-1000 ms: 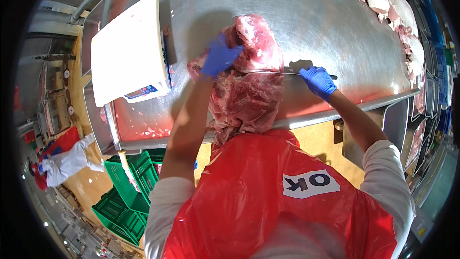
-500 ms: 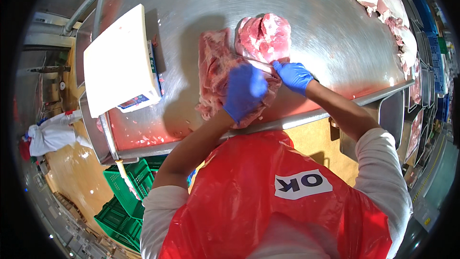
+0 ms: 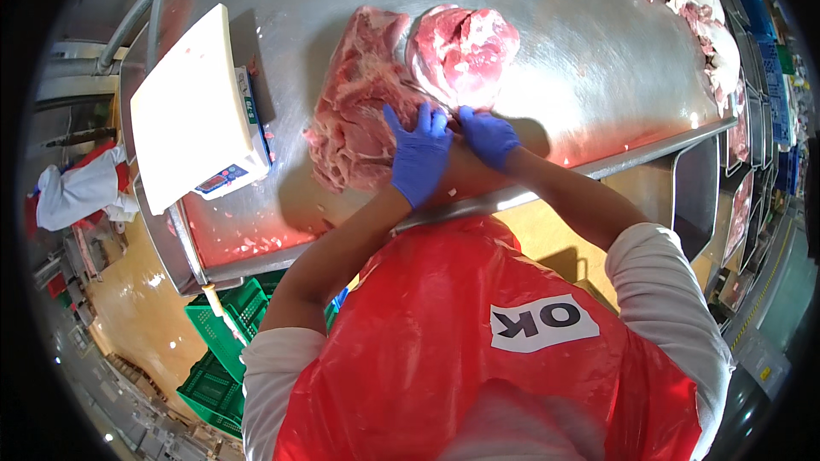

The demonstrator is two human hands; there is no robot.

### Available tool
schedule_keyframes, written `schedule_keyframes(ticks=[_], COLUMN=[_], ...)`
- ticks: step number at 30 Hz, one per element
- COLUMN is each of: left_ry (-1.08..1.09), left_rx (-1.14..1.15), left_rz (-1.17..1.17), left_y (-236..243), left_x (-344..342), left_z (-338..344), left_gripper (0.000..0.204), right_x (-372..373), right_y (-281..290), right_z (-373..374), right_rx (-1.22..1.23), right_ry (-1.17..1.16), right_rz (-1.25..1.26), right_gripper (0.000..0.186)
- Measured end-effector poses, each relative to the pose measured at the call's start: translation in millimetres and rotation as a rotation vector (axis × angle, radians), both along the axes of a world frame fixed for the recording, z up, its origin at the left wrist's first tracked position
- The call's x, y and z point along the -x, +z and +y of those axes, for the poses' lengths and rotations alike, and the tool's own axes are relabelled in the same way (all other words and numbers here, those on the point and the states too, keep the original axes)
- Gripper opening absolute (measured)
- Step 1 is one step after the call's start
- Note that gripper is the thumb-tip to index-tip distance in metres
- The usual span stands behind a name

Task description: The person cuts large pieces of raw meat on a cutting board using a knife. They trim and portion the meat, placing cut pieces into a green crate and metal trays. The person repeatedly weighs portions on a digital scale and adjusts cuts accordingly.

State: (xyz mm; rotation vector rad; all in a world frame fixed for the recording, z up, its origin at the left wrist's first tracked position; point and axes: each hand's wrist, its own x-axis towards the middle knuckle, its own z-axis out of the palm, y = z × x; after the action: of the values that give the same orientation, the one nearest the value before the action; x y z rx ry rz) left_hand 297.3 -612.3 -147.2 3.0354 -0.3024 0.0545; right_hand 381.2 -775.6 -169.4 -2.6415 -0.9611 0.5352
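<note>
A large, uneven slab of raw meat [image 3: 354,111] lies on the steel table in front of me. At its upper right sits a rounder, thick piece of pink meat [image 3: 465,47]. My left hand [image 3: 420,158], in a blue glove, rests on the slab's right edge with its fingers spread. Just right of it, my gloved right hand [image 3: 489,138] is closed around a knife, whose handle is hidden in the fist. The thin knife blade [image 3: 424,92] points up and left between the two pieces, partly hidden by meat.
A scale with a white board [image 3: 192,111] stands left on the steel table [image 3: 589,43]. Pale meat cuts [image 3: 696,13] lie at the far right. Green crates [image 3: 213,388] are below the table's left corner. Another person in white [image 3: 81,188] is at the far left.
The slab has shifted left and turned, its top now higher. My left hand, blurred before, now lies spread on its edge. My right hand has moved slightly left with the knife.
</note>
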Motion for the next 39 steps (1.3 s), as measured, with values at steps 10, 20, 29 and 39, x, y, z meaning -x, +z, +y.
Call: schedule_keyframes(ticks=[10,20,29,39], left_ry=[-0.039,0.149,0.139,0.178], left_rx=[0.037,0.115,-0.068,0.006], left_rz=[-0.093,-0.090,-0.231,-0.334], left_y=[5,2,-31,-26], left_x=[-8,-3,-17,-45], left_z=[91,103,110,170], left_gripper=[0.021,0.027,0.033,0.020], right_x=[27,29,-33,91], right_y=[2,20,-82,-18], right_z=[-117,105,168,77], right_rx=[0.397,-0.061,0.049,0.077], right_ry=[-0.040,-0.418,-0.233,-0.290], right_rz=[0.026,0.384,0.201,0.253], right_gripper=[0.026,0.033,0.050,0.029])
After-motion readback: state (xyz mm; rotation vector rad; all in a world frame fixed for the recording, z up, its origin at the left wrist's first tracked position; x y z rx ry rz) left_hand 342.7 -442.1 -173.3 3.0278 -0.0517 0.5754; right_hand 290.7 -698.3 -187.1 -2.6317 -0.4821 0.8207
